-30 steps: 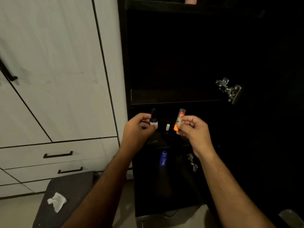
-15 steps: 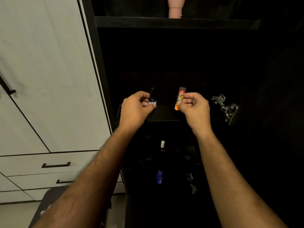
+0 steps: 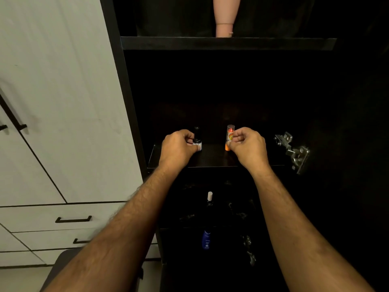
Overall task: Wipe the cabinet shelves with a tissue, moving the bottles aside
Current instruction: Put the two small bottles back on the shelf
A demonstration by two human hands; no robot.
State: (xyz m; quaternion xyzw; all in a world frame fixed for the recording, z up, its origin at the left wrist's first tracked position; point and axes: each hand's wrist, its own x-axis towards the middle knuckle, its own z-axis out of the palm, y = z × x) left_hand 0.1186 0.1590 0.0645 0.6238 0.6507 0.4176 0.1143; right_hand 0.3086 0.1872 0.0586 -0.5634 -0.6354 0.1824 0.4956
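Two hands at shelf (image 3: 212, 157): left hand (image 3: 177, 147) grips black bottle (image 3: 197, 140); right hand (image 3: 247, 145) pinches orange tube (image 3: 229, 137), both upright.

Hands (image 3: 179, 147) (image 3: 248, 147) hold 2 bottles (image 3: 197, 140) (image 3: 229, 137)

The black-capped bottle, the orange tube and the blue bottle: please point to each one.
black-capped bottle (image 3: 197, 142): head view, on its body below the cap.
orange tube (image 3: 229, 134): head view, on its middle.
blue bottle (image 3: 206, 239): head view, on its body, lowest shelf.
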